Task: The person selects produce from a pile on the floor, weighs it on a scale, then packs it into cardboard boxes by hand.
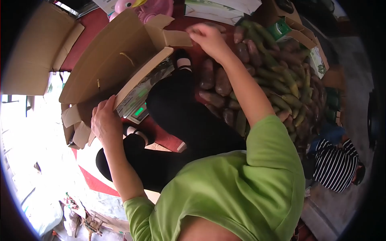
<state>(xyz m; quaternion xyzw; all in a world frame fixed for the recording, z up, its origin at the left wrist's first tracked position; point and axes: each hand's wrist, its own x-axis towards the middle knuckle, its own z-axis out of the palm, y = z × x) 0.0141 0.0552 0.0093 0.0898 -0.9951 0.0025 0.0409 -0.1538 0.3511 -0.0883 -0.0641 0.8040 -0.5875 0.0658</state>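
An open cardboard box (108,64) stands tilted on the left, its flaps spread. My left hand (106,122) is closed on its near edge. By the box's far flap, my right hand (210,39) is curled with the fingers together; whatever lies between the fingertips is too small to tell. Under the box's near wall, a scale (138,112) shows a lit green display. To the right lies a big heap of long green and brownish-purple vegetables (281,80), several in clear wrap.
My black-clad legs (185,112) are between box and heap. A pink duck-shaped item (140,9) and a white carton (221,10) are at the top. Another carton (318,62) stands behind the heap. A person in a striped top (335,165) is at the right.
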